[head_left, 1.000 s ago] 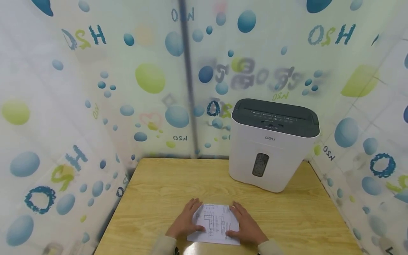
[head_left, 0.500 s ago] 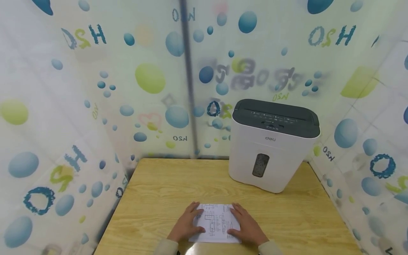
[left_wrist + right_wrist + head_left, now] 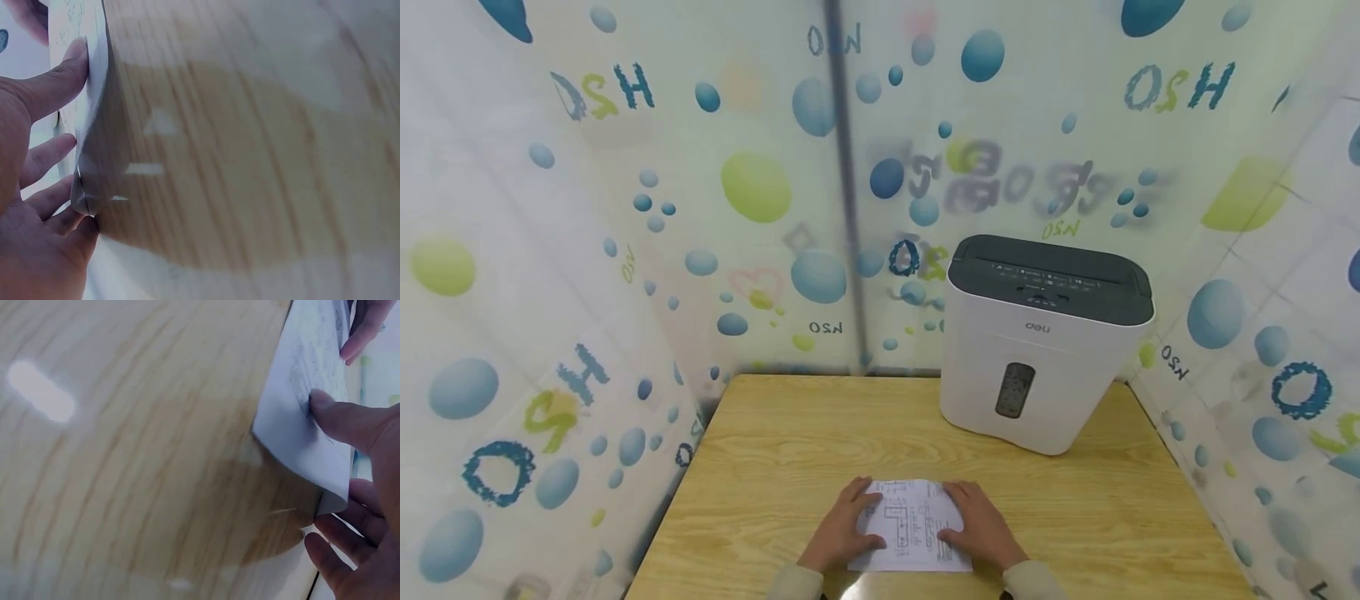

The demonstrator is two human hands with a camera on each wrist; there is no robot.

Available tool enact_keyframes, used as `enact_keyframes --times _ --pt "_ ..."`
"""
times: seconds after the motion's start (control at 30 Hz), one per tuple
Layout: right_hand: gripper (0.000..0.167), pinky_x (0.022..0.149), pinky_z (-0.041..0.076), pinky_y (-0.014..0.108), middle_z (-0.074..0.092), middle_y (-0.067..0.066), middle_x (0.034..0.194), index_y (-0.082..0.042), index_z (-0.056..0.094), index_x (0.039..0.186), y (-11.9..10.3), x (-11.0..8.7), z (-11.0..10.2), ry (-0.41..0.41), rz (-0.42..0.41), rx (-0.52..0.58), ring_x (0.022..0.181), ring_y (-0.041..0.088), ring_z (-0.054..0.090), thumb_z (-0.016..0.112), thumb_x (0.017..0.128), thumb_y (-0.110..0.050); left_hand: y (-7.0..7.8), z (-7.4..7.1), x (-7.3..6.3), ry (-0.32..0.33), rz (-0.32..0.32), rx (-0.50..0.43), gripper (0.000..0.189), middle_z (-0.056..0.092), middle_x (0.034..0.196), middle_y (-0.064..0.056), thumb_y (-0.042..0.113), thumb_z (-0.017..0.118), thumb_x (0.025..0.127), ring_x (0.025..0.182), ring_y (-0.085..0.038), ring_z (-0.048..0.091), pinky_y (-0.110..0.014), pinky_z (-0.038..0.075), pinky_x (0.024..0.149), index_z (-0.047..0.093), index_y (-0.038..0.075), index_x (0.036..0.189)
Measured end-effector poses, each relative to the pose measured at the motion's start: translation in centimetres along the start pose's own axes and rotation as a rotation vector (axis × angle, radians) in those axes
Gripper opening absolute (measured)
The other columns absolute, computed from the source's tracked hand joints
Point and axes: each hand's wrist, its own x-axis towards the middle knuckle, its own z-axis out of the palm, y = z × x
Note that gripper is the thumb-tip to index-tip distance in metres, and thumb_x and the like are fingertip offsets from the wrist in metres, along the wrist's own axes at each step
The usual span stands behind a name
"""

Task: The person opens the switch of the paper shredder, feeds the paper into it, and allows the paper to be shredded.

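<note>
A white sheet of paper point(image 3: 910, 525) printed with black line drawings and text lies low over the table's near part, between both hands. My left hand point(image 3: 842, 533) grips its left side, thumb on the printed face and fingers around the edge. My right hand point(image 3: 987, 527) holds the opposite side the same way. In the left wrist view the paper point(image 3: 95, 69) bows up beside the left thumb. The right wrist view shows the paper's side point(image 3: 294, 434) curving, with the right thumb on top and the other fingers at its edge.
A white paper shredder point(image 3: 1052, 367) with a dark grey top stands at the table's back right. The wood-grain table point(image 3: 790, 450) is glossy. Patterned curtains point(image 3: 760, 283) enclose its back and sides.
Both hands and the paper have shifted slightly to the right, with the grip kept. The shredder stays in place.
</note>
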Motion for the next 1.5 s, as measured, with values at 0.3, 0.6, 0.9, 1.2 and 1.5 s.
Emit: enact_keyframes --times 0.3,0.6,0.9,1.2,1.5 --pt "0.042 0.090 0.052 0.043 0.059 0.002 0.109 -0.009 0.067 0.114 0.0 0.8 0.1 0.084 0.001 0.076 0.104 0.020 0.053 0.086 0.079 -0.020 0.3 -0.4 0.3 0.037 0.022 -0.010 0.090 0.049 0.150 -0.019 0.031 0.095 0.064 0.137 -0.040 0.048 -0.055 0.046 0.110 0.058 0.007 0.143" --pt "0.017 0.067 0.047 0.020 0.062 -0.004 0.087 -0.017 0.061 0.095 1.2 1.2 -1.1 0.092 0.037 0.385 0.078 0.004 0.055 0.075 0.092 -0.007 0.1 -0.2 0.7 0.063 0.013 -0.021 0.109 0.052 0.136 -0.011 0.030 0.099 0.057 0.124 -0.029 0.048 -0.052 0.052 0.103 0.049 0.009 0.151" --pt "0.010 0.071 0.052 0.021 0.073 -0.007 0.089 -0.020 0.072 0.092 1.7 1.0 -1.7 0.201 0.065 0.491 0.079 0.003 0.062 0.080 0.089 -0.015 -0.4 -0.2 1.4 0.220 -0.027 -0.098 0.083 0.053 0.131 -0.013 0.012 0.094 0.063 0.123 -0.032 0.052 -0.053 0.051 0.104 0.060 0.006 0.138" --pt "0.007 0.071 0.053 0.021 0.076 -0.003 0.091 -0.015 0.076 0.092 2.1 0.6 -1.9 0.203 0.154 0.499 0.082 0.008 0.066 0.081 0.087 -0.014 -1.0 -0.7 1.6 0.286 -0.069 -0.319 0.007 0.073 0.090 -0.008 -0.002 0.073 0.089 0.079 -0.011 0.066 -0.021 0.056 0.068 0.072 0.003 0.093" --pt "0.005 0.066 0.051 0.021 0.075 -0.001 0.089 -0.011 0.077 0.092 2.2 0.5 -2.6 0.209 0.206 0.469 0.077 0.008 0.061 0.077 0.092 -0.016 -1.1 -1.0 2.3 0.226 -0.239 -0.580 0.006 0.072 0.091 -0.008 0.008 0.071 0.095 0.076 -0.013 0.067 -0.023 0.058 0.066 0.075 0.004 0.097"
